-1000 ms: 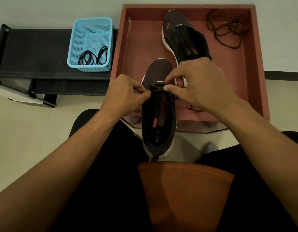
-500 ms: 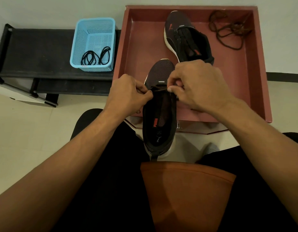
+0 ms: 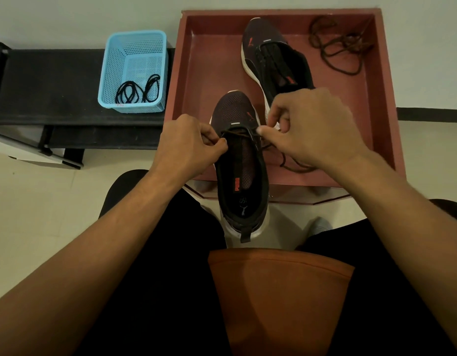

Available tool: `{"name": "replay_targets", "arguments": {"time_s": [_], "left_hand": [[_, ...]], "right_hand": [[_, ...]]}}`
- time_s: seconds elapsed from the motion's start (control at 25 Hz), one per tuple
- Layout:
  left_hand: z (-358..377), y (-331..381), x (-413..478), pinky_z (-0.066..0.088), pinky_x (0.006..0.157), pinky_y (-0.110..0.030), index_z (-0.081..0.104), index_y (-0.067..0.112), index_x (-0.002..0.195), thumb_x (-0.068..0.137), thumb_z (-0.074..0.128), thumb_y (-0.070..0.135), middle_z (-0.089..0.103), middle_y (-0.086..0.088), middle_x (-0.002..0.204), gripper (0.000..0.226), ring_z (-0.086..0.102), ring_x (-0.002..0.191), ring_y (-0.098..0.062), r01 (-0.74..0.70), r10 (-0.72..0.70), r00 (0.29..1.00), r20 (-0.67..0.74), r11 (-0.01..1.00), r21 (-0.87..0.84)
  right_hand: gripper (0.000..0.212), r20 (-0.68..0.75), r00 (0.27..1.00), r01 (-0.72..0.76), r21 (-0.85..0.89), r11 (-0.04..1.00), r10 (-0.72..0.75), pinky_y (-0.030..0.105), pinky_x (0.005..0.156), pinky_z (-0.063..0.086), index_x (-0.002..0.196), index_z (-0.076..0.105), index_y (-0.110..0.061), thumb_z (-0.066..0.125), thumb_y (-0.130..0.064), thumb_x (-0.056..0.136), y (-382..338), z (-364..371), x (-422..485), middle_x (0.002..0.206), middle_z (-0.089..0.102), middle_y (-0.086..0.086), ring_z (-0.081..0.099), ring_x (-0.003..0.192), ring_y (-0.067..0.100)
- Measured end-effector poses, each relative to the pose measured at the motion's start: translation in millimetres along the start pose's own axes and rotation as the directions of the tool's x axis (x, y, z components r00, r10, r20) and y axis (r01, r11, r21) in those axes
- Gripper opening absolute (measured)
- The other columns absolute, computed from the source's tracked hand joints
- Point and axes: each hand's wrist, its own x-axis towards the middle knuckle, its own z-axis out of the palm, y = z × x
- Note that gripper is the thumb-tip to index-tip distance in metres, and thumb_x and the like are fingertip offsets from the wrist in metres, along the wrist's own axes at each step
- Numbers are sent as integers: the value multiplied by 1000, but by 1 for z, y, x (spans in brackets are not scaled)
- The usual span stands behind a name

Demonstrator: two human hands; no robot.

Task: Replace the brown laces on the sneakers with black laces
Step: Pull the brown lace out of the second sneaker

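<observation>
Two sneakers — two brown laces, one basket

The right hand covers the heel of the far sneaker and part of the brown lace; the black bench runs off the left edge.

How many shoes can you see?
2. The near sneaker sticks out over the red tray at its front edge; the far sneaker lies inside it. None seems hidden.
</observation>
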Motion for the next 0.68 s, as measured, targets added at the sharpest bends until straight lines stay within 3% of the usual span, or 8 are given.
{"name": "replay_targets", "arguments": {"time_s": [0.12,0.24,0.36,0.52,0.68], "left_hand": [[4,-2,1,56,65,-29,75,31,86,83,78,43,65,12,67,12,64,66,-3,-66,72,995,-72,995,72],[7,3,4,51,68,-33,73,38,109,85,76,39,53,16,82,24,56,77,-7,-228,236,971,-43,964,136],[11,14,6,45,71,-33,69,43,126,92,69,36,46,13,97,35,52,90,-10,-318,312,948,65,919,234],[15,17,7,43,68,-33,73,44,118,93,69,46,52,11,102,26,60,96,-17,-310,329,944,-6,895,320],[17,19,8,47,66,-35,75,44,112,92,72,50,52,12,98,22,60,92,-17,-336,363,931,-22,882,329]], "right_hand": [[54,62,997,-34,-34,999,36,32,65,50,80,75,-30,66,-83,76,-18,19,0,74,67,-12,67,76,17],[38,59,995,-81,-41,996,83,31,65,43,84,80,-31,74,-68,81,-18,22,4,79,70,-11,70,81,18],[23,82,991,-110,5,994,109,32,68,49,89,81,-32,73,-54,87,-16,21,2,80,72,-12,70,82,16],[13,122,982,-162,174,971,142,35,72,60,84,82,-29,73,-37,88,-12,25,4,70,70,-14,70,75,10],[11,138,972,-222,271,937,191,36,75,62,79,80,-30,74,-32,88,-7,29,7,67,69,-15,69,72,6]]}}
